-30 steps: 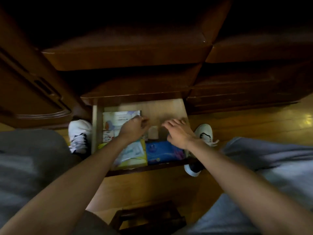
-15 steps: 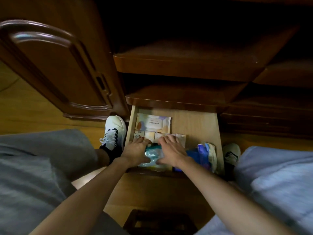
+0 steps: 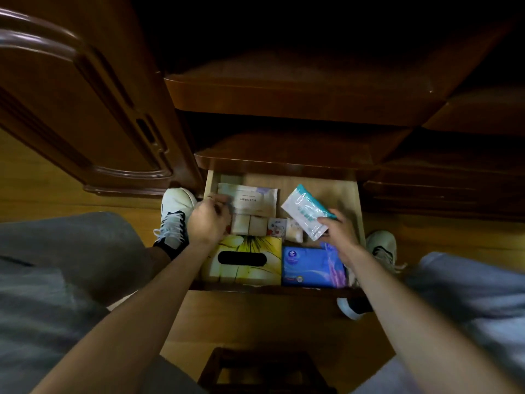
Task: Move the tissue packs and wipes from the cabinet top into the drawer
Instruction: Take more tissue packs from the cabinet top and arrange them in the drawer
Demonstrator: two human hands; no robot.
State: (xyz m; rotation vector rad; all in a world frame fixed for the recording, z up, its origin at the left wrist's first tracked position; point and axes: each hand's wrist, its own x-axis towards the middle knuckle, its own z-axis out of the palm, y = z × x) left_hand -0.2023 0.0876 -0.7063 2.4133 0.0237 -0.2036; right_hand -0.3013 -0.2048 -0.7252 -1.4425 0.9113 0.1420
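Stool top (image 3: 262, 371) sat nearest, dark, low in view, between the person's grey-clad knees. Past it, drawer (image 3: 358, 200) was pulled open over the wood floor, a white shoe (image 3: 174, 220) just left of it. Front row inside: yellow tissue box (image 3: 245, 260) on the left, blue tissue pack (image 3: 311, 267) touching it on the right. Left hand (image 3: 207, 223) was curled loosely over the small beige packs (image 3: 248, 224) in the middle row; whether it pinched anything, cannot tell, fingers blurred. Right hand (image 3: 339, 231) gripped a white-and-teal wipes pack (image 3: 305, 213), held tilted above the drawer's right side, not resting on anything. Behind the beige packs a flat pale wipes pouch (image 3: 254, 200) lay against the back left. Back right of the drawer floor showed bare wood. Further up, dark cabinet shelves (image 3: 284, 89); cabinet top not in view. Step judged: placing and arranging, probably late in the task. Next move likely needs lowering the wipes pack flat into the bare back-right spot, then letting go.
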